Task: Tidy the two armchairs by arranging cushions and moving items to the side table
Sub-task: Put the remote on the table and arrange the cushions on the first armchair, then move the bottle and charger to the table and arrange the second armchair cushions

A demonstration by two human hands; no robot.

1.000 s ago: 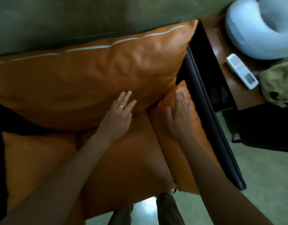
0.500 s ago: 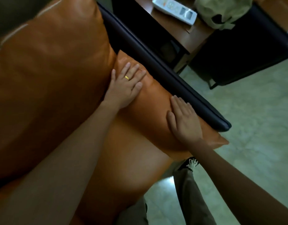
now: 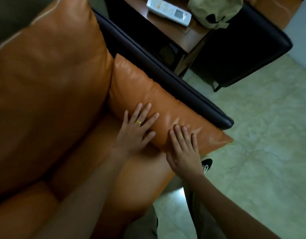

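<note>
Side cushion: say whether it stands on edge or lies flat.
On edge: the side cushion leans against the black armrest, left hand and right hand flat on it.

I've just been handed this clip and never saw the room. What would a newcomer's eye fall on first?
Two flat hands: the left hand, wearing a gold ring, and the right hand rest side by side on the narrow orange cushion along the black armrest. A big orange back cushion fills the left. At the top, a white remote lies on the wooden side table.
</note>
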